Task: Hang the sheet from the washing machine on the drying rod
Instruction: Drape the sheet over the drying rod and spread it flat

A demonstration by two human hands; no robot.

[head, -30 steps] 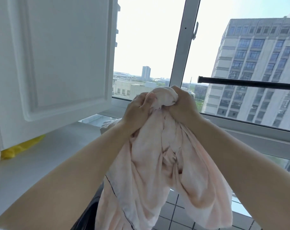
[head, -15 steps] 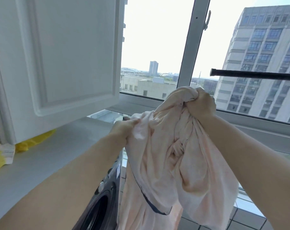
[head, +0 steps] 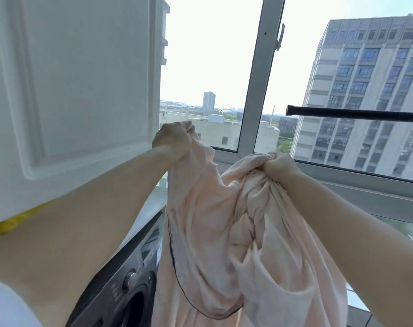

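Window: fills the far side, buildings beyond. A white cabinet door hangs open at upper left.

Washing machine: dark, front-loading, near left, under a pale tabletop.

Sheet: pale pink with a thin dark edge line, held in mid-air between the machine and the window, clear of the drum. It hangs in soft folds, with a rope-like twist below the right fist. Judged limp, possibly damp and somewhat heavy, not fragile; likely to cling to itself and to need shaking out. The dark-trimmed edge looks the best place to take hold for spreading.

Drying rod: dark, horizontal, far right, above the sheet and apart from it. Nothing hangs on it.

Left hand: closed in a fist on an upper part of the sheet, raised.

Right hand: closed on a bunched gather, lower and further right.
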